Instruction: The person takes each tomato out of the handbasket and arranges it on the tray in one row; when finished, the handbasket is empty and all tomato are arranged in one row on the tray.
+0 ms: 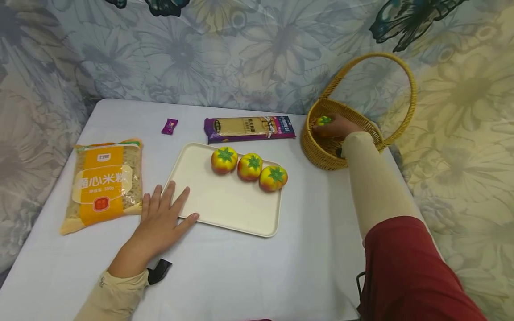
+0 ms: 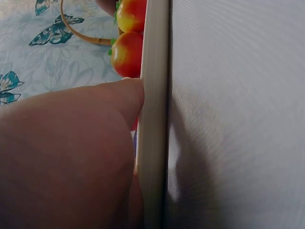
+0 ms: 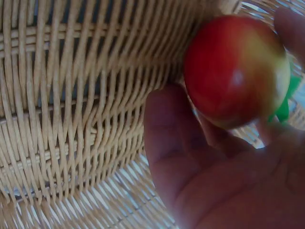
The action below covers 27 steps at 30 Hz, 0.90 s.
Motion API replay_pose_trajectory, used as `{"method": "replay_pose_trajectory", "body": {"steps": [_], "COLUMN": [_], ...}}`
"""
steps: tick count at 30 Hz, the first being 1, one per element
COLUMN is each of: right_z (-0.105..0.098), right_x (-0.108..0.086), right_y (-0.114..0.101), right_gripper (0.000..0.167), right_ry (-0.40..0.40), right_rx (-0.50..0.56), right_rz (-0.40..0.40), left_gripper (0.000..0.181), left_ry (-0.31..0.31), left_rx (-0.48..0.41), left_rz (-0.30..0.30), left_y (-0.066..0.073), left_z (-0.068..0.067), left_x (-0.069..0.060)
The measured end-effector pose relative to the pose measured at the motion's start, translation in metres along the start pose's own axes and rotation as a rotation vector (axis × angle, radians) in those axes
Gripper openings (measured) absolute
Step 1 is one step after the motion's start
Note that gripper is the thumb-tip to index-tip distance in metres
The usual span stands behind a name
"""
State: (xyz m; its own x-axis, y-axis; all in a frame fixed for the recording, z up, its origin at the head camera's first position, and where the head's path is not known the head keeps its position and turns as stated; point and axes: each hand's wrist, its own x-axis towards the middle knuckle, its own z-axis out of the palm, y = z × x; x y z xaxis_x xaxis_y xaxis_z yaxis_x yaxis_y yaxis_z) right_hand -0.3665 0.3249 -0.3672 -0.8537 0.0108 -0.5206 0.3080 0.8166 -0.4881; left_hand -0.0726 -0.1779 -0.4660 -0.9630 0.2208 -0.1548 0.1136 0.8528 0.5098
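Inside the wicker basket (image 1: 321, 156), at the right of the table, my right hand (image 1: 339, 126) holds a red-and-yellow tomato (image 3: 233, 71) with a green leafy top. In the right wrist view its fingers (image 3: 164, 124) curl about the fruit beside the woven wall. My left hand (image 1: 162, 227) lies with spread fingers over the near left corner of the cream tray (image 1: 229, 207), the thumb touching its edge. Three similar tomatoes, a left one (image 1: 224, 160), a middle one (image 1: 250, 166) and a right one (image 1: 273, 178), sit in a slanting row at the tray's far right.
A yellow bag (image 1: 102, 183) of dry food lies left of the tray. Behind the tray are a long purple pasta packet (image 1: 250, 128) and a small purple wrapped sweet (image 1: 170, 126). The basket's tall handle (image 1: 411, 89) arches up at the right, near the flowered cloth backdrop (image 1: 277, 49).
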Motion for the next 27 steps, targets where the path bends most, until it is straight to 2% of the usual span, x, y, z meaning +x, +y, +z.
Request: {"method": "replay_pose_trajectory", "body": {"steps": [4,7,10,13,18,22,25,27], "right_z": [0.004,0.004,0.001,-0.004,-0.009,0.002,0.027,0.051], "right_x": [0.003,-0.001,-0.013,-0.032,-0.069,-0.106,-0.129,-0.136], "right_y": [0.003,0.0,-0.009,-0.026,-0.062,-0.102,-0.141,-0.165], "right_gripper": [0.111,0.112,0.111,0.11,0.103,0.098,0.094,0.091], "right_ry": [0.023,0.042,0.066,0.123,0.288,0.405,0.405,0.361], "right_rx": [-0.007,-0.027,-0.051,-0.051,-0.032,-0.036,-0.054,-0.066], "right_rz": [-0.04,-0.031,-0.032,-0.04,-0.098,-0.158,-0.267,-0.354], "left_gripper": [0.084,0.084,0.085,0.085,0.085,0.084,0.085,0.085], "left_ry": [-0.001,-0.003,-0.009,-0.012,-0.006,-0.006,-0.009,-0.009], "left_rx": [0.004,0.004,0.006,0.007,0.012,0.011,0.008,0.007], "left_rz": [0.003,0.0,-0.004,-0.005,0.001,0.004,0.004,0.006], "left_y": [0.001,0.001,0.001,0.0,0.0,-0.001,0.0,0.0], "left_z": [0.0,0.0,0.0,-0.001,-0.002,-0.001,-0.001,-0.001], "left_x": [0.001,0.001,0.001,0.001,0.0,0.0,0.0,0.001]}}
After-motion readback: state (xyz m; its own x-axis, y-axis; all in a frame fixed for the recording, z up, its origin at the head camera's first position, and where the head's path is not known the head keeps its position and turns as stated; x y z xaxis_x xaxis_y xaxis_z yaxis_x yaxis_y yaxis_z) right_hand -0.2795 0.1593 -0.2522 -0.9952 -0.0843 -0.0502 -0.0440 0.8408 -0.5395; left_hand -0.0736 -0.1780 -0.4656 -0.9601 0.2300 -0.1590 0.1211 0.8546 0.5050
